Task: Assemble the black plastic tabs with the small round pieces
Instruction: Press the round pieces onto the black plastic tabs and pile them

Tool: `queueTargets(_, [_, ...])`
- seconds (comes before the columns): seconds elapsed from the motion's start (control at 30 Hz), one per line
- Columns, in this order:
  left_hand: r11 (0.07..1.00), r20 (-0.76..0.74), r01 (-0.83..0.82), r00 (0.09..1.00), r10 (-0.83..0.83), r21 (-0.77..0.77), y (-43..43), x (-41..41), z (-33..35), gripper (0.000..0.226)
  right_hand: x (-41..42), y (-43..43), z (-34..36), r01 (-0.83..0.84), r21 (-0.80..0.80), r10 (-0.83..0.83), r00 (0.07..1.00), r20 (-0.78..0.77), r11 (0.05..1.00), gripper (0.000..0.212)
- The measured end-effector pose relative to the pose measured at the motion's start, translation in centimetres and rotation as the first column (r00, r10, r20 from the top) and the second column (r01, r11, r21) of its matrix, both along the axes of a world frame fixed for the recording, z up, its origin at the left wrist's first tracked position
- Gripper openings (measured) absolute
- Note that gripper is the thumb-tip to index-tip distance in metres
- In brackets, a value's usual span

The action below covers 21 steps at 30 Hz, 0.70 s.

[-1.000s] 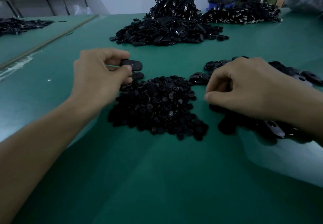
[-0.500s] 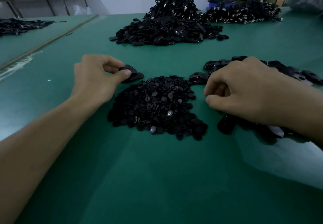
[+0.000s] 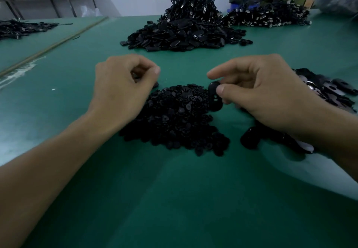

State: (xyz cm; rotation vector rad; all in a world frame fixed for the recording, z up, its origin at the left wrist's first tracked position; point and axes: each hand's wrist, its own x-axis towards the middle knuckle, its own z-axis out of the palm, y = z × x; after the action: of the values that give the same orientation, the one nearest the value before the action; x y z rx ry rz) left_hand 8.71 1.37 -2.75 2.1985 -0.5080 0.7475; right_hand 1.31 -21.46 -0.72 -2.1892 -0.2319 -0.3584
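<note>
The right hand (image 3: 267, 92) pinches a black oval plastic tab (image 3: 214, 96) between thumb and a curled finger, with the index finger stretched out above it. The tab stands on end, just past the fingertips, over the right edge of the heap of small black round plastic pieces (image 3: 174, 120). That heap lies on the green table (image 3: 174, 199), under and between the two hands.

The left hand (image 3: 124, 90) hovers over the heap's left side with its fingers (image 3: 149, 67) curled in toward the thumb. Something dark shows inside the curl, but I cannot tell whether it is a round piece being pinched or only shadow.

A loose pile of flat black tabs (image 3: 325, 90) lies behind the right knuckles, and one more black tab (image 3: 249, 137) sits on the table under the right wrist. Well beyond both sets of fingertips rises a large mound of black tabs (image 3: 182, 36), with a heap of black corded parts (image 3: 267, 15) farther off to the right.

This looks like the joining step: a tab is picked and presented, and a round piece is wanted for it. The next move probably calls for bringing the left fingertips to the tab, lining a single round piece up with the small holes on its face, and pressing it home while the right pinch keeps the tab steady.
</note>
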Motion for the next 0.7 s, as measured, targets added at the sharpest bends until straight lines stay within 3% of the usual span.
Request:
queueTargets(0.17, [0.968,-0.094,0.236,0.965,-0.244,-0.081,-2.2,-2.7,0.3,0.007,0.0,1.1,-0.1,-0.052,0.386,0.108,0.986,-0.125,0.921,0.009])
queueTargets(0.37, [0.908,-0.215,0.374,0.886,-0.410,-0.189,-2.8,-3.7,0.3,0.009,-0.1,1.5,0.0,-0.057,0.545,0.162,0.976,-0.146,0.836,0.007])
queueTargets(0.57, [0.868,-0.226,0.336,0.872,-0.434,-0.366,-3.0,-3.6,0.4,0.018,-0.1,1.5,-0.3,-0.073,0.516,0.159,0.979,-0.125,0.853,0.007])
queueTargets(0.63, [0.855,-0.221,0.334,0.870,-0.442,-0.396,-3.0,-3.7,0.5,0.018,0.0,1.3,-0.4,-0.064,0.428,0.111,0.990,-0.086,0.901,0.008])
queueTargets(0.7, [0.835,-0.217,0.327,0.864,-0.453,-0.442,-2.9,-3.7,0.6,0.017,0.2,0.8,-0.7,-0.004,0.243,0.009,1.000,-0.020,0.970,0.008])
